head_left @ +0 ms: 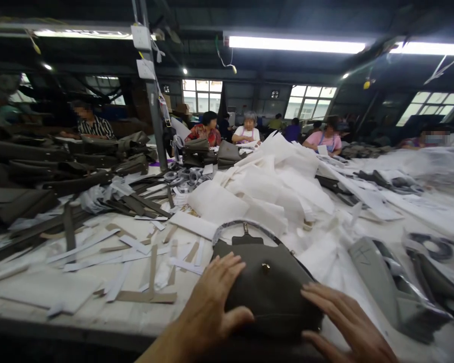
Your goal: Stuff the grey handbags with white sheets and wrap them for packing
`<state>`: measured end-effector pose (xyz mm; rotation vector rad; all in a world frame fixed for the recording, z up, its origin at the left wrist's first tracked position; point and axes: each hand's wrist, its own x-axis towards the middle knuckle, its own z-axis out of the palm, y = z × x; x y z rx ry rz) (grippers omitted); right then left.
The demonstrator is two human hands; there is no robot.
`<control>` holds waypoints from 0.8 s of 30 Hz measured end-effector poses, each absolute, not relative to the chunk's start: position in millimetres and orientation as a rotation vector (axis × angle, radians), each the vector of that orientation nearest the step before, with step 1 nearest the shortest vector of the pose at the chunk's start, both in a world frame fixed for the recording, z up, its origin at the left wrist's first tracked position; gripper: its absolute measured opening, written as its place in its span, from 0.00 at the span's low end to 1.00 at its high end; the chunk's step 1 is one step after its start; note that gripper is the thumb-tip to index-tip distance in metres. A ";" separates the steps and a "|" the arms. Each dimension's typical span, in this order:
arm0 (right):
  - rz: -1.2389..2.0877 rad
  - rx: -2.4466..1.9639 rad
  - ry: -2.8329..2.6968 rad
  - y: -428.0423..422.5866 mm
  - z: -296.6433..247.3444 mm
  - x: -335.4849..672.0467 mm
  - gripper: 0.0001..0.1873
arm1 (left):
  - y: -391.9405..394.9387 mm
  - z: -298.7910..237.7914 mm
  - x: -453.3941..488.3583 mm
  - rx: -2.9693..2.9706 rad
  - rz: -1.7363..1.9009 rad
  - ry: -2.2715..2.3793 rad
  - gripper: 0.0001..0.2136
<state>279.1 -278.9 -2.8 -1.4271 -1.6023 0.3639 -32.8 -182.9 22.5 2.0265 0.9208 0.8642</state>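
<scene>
A dark olive-grey handbag [272, 292] lies at the table's front edge, its flap with a small gold clasp facing up. Its handle [245, 224], wrapped in clear plastic, arches away from me behind the bag. My left hand [212, 297] rests on the bag's left side, fingers stretched and thumb spread over the flap. At the right side, my right hand [344, 317] has its fingers apart, with the tips at the bag's edge. The bag's lower end is dark and partly hidden between my hands.
Beyond the bag rises a heap of white sheets [265, 176]. Paper and card strips [136, 262] litter the table to the left, near stacked dark bags [41, 166]. A grey tape dispenser [393, 282] stands at the right. Several people sit across the room behind a metal post [157, 116].
</scene>
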 end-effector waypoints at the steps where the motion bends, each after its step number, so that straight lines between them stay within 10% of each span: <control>1: 0.300 -1.428 -1.756 -268.6 5.5 282.4 0.32 | -190.3 19.1 -26.9 2.127 0.817 0.905 0.35; 7: 0.034 -1.613 -2.301 -242.4 -13.9 283.9 0.48 | -196.5 -5.7 -13.8 2.670 0.512 1.124 0.45; 24: 0.303 -1.700 -2.523 -220.6 49.2 239.2 0.40 | -183.8 -10.8 -10.5 2.797 0.334 1.218 0.29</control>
